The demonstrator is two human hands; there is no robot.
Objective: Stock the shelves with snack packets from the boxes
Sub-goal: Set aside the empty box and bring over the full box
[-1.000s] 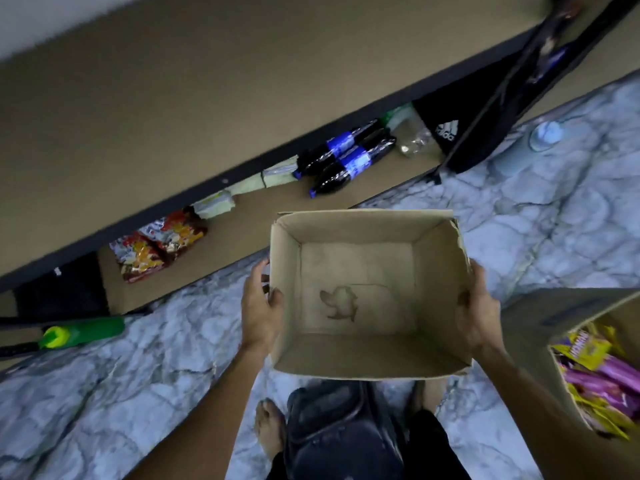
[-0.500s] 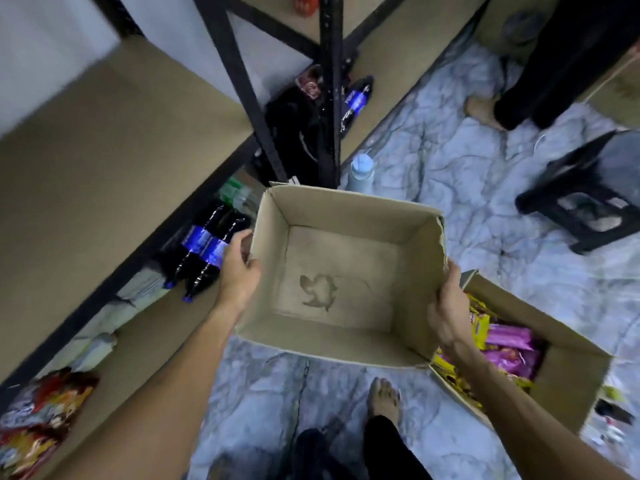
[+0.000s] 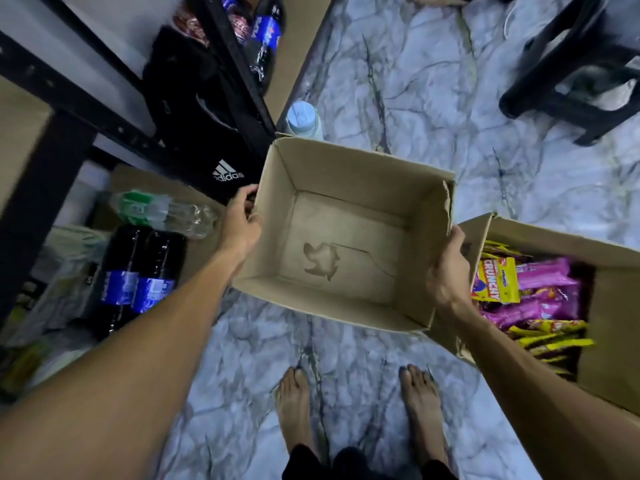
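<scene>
Empty cardboard box (image 3: 346, 174), open side up, held in the air above the marble floor (image 3: 433, 98) at the middle of the view, with a dark stain on its bottom panel. Left hand (image 3: 240, 220) gripping the box's left wall close to the far corner, fingers curled at the rim. Right hand (image 3: 446, 268) clasping the outside of the right wall, thumb up beside the torn edge.

Just right of the held box, a 2nd box (image 3: 616, 306) on the floor, packed with snack packets (image 3: 533, 292) in pink and yellow, 1 marked CRUNCHY. Touching the held box or only beside it: cannot tell.

On the left, black metal shelving (image 3: 239, 64). On its lowest board, 2 dark cola bottles (image 3: 138, 271) with blue labels lying side by side, 1 clear bottle (image 3: 162, 211) with a green label just beyond them, and a black adidas bag (image 3: 194, 116) farther back. Pale blue bottle (image 3: 303, 121) upright on the floor just past the held box's far left corner. Black stool (image 3: 581, 81) far right. 2 bare feet (image 3: 294, 403) on the floor at the near edge.
</scene>
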